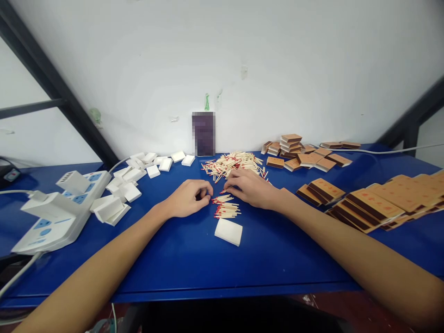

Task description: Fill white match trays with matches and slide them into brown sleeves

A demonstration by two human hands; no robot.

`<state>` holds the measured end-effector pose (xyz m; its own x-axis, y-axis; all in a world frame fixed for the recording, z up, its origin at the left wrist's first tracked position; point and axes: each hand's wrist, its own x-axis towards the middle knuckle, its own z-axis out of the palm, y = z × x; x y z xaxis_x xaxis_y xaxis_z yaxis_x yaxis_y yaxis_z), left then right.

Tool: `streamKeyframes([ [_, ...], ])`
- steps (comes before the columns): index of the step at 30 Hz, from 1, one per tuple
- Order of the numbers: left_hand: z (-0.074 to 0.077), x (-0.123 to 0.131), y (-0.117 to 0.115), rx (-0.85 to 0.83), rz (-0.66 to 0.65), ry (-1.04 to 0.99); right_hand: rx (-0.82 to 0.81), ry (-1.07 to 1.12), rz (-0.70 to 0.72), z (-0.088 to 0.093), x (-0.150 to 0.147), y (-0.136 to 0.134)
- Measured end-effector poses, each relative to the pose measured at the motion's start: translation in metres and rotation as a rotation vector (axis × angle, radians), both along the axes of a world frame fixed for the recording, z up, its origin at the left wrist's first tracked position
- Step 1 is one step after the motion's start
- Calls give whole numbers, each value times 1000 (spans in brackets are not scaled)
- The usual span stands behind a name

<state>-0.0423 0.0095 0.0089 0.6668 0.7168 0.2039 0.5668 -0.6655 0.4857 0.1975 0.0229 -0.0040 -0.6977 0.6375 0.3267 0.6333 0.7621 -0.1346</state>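
My right hand is at the near edge of a loose heap of matchsticks. Its fingertips pinch a match whose red head pokes out to the left. Facing it, my left hand is closed, with curled fingers and the thumb beneath; anything in its fingertips is hidden. Just below the hands, a smaller group of matchsticks lies roughly side by side, red heads to the left. Nearer to me is a white matchbox tray, lying flat on the blue table.
White trays are scattered at the left, beside a power strip with plugged-in adapters. Brown matchbox sleeves lie at the back right, and overlapping rows of sleeves at the right. A pixelated dark rectangle stands against the wall.
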Motion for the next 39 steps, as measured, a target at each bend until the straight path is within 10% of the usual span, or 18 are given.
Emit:
streamKeyframes([
  [19,-6,8,1,57,-9,16,-82,1,-182,4,6,1],
  [29,-10,8,4,154,145,-27,-231,159,-18,12,-3,-10],
  [39,-12,6,6,212,228,287,-88,-27,-411,43,30,-4],
])
